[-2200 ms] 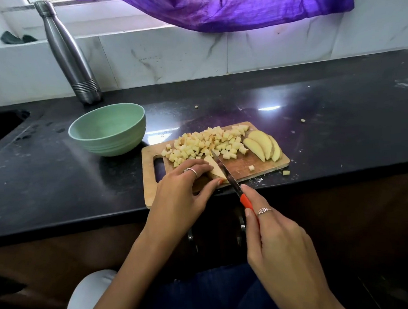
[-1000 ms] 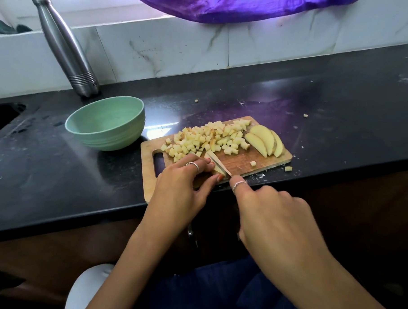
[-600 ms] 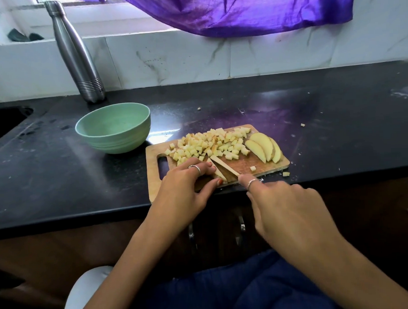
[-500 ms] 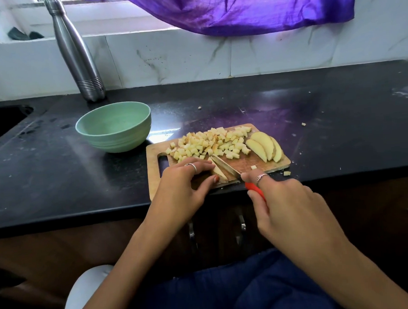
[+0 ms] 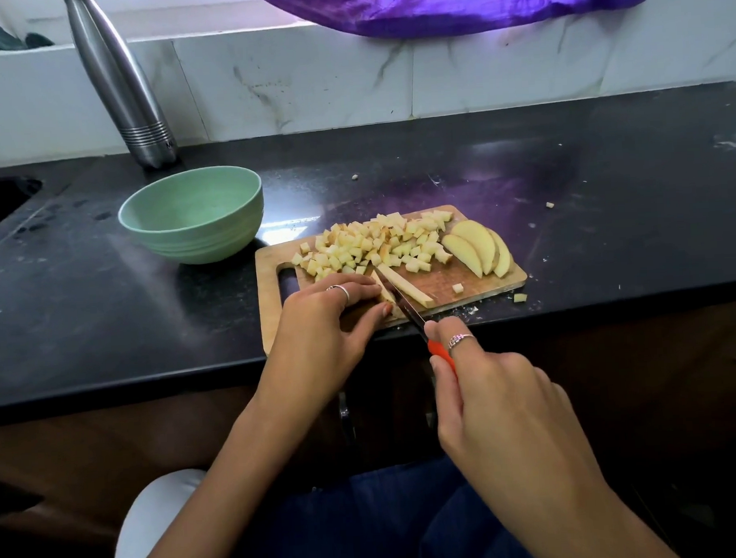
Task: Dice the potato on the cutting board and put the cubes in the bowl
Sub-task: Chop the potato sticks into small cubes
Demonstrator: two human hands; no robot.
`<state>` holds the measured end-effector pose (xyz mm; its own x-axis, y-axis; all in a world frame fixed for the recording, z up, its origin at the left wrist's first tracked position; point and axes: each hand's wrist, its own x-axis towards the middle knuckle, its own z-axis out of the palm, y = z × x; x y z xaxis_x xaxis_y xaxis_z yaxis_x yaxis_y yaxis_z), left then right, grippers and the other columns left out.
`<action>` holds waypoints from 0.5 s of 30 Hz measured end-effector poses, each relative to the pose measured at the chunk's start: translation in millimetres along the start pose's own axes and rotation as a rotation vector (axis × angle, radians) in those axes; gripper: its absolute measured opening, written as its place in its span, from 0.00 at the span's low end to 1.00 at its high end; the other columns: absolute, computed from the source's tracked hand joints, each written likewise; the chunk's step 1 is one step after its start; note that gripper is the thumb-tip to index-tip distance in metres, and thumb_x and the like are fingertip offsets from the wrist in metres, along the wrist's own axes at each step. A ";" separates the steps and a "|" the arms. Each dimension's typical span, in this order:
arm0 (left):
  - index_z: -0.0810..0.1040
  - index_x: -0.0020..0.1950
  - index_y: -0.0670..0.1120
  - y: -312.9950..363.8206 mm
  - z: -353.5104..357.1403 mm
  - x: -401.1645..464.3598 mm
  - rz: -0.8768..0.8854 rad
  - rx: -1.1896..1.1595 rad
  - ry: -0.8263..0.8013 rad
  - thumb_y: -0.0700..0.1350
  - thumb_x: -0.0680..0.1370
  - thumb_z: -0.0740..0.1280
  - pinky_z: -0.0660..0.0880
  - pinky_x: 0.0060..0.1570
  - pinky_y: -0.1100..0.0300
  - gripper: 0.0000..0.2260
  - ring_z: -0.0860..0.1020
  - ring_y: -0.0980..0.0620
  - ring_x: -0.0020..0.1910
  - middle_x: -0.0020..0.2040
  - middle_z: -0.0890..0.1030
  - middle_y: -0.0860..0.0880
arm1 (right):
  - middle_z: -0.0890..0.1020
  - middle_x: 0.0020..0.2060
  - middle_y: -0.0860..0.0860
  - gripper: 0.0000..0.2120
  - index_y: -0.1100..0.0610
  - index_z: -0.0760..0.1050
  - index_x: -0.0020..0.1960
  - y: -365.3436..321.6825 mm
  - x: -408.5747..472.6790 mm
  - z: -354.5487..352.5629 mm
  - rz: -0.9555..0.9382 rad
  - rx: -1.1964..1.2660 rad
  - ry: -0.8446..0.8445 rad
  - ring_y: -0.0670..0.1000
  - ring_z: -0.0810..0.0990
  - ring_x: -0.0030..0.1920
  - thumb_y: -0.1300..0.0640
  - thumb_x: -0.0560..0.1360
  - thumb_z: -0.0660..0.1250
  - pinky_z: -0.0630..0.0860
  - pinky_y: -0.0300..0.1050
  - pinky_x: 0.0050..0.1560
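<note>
Two hands busy at near edge of cutting board (image 5: 463, 281): left hand (image 5: 330, 318) pins potato slice (image 5: 384, 293), fingers curled; right hand (image 5: 502, 403) grips red-handled knife (image 5: 405, 308), blade between slice and cut strip (image 5: 406, 285). Potato firm, wet, likely slippery; hold flat, fingertips tucked. Cubes (image 5: 373, 242) heaped along far edge; green bowl (image 5: 192, 214) beside board's far-left corner, no cubes inside

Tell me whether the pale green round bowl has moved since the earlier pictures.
No. The bowl stays beside the wooden cutting board's far left corner, in front of the steel bottle; only the camera shifted.
</note>
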<state>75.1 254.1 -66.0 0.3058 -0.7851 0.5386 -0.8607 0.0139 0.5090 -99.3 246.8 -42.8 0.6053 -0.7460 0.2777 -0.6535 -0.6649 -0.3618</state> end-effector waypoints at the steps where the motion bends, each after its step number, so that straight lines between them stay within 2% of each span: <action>1: 0.84 0.51 0.44 -0.1 -0.3 0.4 0.001 0.001 -0.005 0.44 0.71 0.74 0.70 0.57 0.71 0.10 0.79 0.59 0.49 0.50 0.83 0.50 | 0.73 0.39 0.44 0.20 0.42 0.52 0.71 0.9 1.2 0.7 0.000 0.017 0.000 0.44 0.77 0.41 0.50 0.81 0.50 0.76 0.39 0.41; 6: 0.84 0.48 0.43 0.3 -0.8 3.6 -0.001 -0.021 -0.017 0.42 0.71 0.75 0.70 0.54 0.73 0.08 0.78 0.61 0.46 0.47 0.84 0.51 | 0.75 0.38 0.45 0.19 0.41 0.59 0.70 2.8 10.0 -2.3 0.023 0.113 -0.002 0.45 0.78 0.38 0.49 0.80 0.53 0.78 0.43 0.40; 11: 0.84 0.48 0.43 -0.7 -0.2 3.7 0.017 -0.020 -0.015 0.41 0.70 0.74 0.71 0.55 0.72 0.08 0.78 0.60 0.49 0.46 0.84 0.51 | 0.71 0.38 0.46 0.24 0.45 0.54 0.73 -6.1 22.9 6.7 0.036 0.016 -0.018 0.50 0.78 0.44 0.53 0.80 0.57 0.74 0.43 0.39; 13: 0.84 0.48 0.42 -0.8 0.4 3.5 0.019 -0.023 -0.010 0.41 0.70 0.74 0.70 0.54 0.74 0.08 0.76 0.61 0.50 0.45 0.84 0.50 | 0.72 0.32 0.47 0.26 0.51 0.66 0.69 -13.4 28.2 11.4 0.046 -0.106 -0.077 0.52 0.79 0.35 0.55 0.73 0.69 0.67 0.43 0.29; 15: 0.84 0.48 0.41 -0.3 0.5 3.1 0.022 -0.025 -0.009 0.40 0.71 0.73 0.69 0.54 0.76 0.08 0.76 0.61 0.49 0.46 0.84 0.50 | 0.73 0.22 0.48 0.27 0.58 0.78 0.56 -13.2 26.7 15.7 0.032 -0.160 -0.004 0.51 0.74 0.20 0.59 0.58 0.80 0.55 0.38 0.21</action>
<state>76.1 251.4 -64.8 0.2837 -0.7897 0.5439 -0.8564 0.0464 0.5142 -67.3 236.3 -44.6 0.5842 -0.7673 0.2646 -0.7365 -0.6382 -0.2245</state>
